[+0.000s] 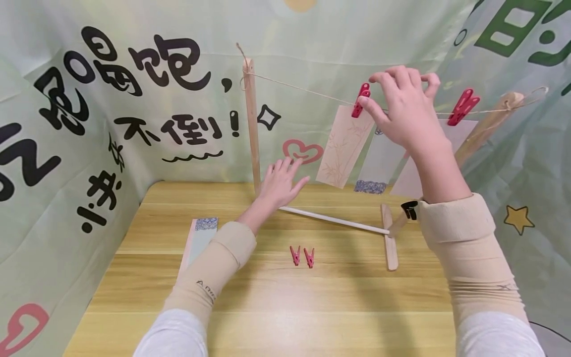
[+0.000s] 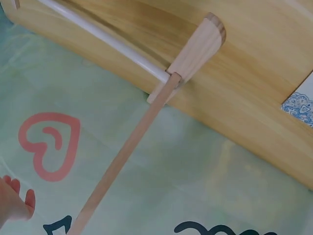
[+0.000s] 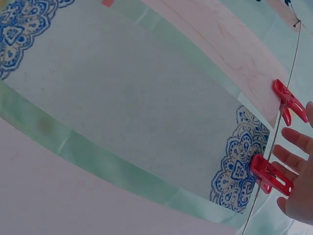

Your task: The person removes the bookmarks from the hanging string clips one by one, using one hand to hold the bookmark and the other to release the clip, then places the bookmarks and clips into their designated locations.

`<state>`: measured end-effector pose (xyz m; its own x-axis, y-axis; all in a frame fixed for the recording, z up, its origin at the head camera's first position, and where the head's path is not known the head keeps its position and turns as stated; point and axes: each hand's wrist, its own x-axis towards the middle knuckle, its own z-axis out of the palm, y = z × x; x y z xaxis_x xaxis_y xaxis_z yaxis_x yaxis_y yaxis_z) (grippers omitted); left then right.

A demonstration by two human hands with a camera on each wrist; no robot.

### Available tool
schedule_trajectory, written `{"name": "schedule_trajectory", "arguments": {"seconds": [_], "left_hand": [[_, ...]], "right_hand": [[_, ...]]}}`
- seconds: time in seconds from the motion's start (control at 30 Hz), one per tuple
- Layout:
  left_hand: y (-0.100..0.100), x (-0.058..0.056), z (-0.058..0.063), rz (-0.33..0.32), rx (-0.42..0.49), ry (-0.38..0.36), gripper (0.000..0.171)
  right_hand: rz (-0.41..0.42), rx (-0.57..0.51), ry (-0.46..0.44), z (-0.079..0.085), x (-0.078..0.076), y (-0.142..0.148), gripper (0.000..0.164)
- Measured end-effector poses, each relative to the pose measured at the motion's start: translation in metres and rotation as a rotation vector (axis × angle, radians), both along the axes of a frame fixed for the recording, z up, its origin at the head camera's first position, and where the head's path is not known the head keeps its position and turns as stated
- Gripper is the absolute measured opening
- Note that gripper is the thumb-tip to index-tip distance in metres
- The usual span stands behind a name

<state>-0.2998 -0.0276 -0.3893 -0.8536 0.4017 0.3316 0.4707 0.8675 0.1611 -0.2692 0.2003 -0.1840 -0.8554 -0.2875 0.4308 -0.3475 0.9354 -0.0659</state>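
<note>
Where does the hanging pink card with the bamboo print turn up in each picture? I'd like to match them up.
Head: the pink bamboo-print card hangs right of centre from a red clothespin.
Left wrist: not in it.
Right wrist: the pink bamboo-print card slants across the top right.
Shared landmark: the left wooden post, upright left of the card in head, slanting up from the bottom edge in left wrist, its string-threaded tip at right wrist's top right corner.

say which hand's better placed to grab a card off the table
Probably the left hand: it looks empty and nearer that card, while the right hand is up beside a red clip.
</note>
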Motion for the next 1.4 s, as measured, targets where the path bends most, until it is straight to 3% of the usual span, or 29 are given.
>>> {"name": "schedule_trajectory", "arguments": {"seconds": [0.23, 0.5, 0.83, 1.4], "left_hand": [[0.010, -0.005, 0.003, -0.043, 0.041, -0.018, 0.059], [0.020, -0.005, 0.006, -0.069, 0.062, -0.022, 0.057], [0.025, -0.006, 0.010, -0.064, 0.032, -0.048, 0.058], [0.031, -0.004, 0.005, -0.050, 0.030, -0.064, 0.058]], "right_hand": [[-0.033, 0.036, -0.015, 0.002, -0.002, -0.001, 0.057], [-0.011, 0.047, -0.005, 0.006, -0.002, -0.005, 0.057], [-0.001, 0.065, -0.032, 0.008, -0.004, -0.009, 0.051], [0.012, -0.012, -0.029, 0.003, -0.005, -0.007, 0.040]]}}
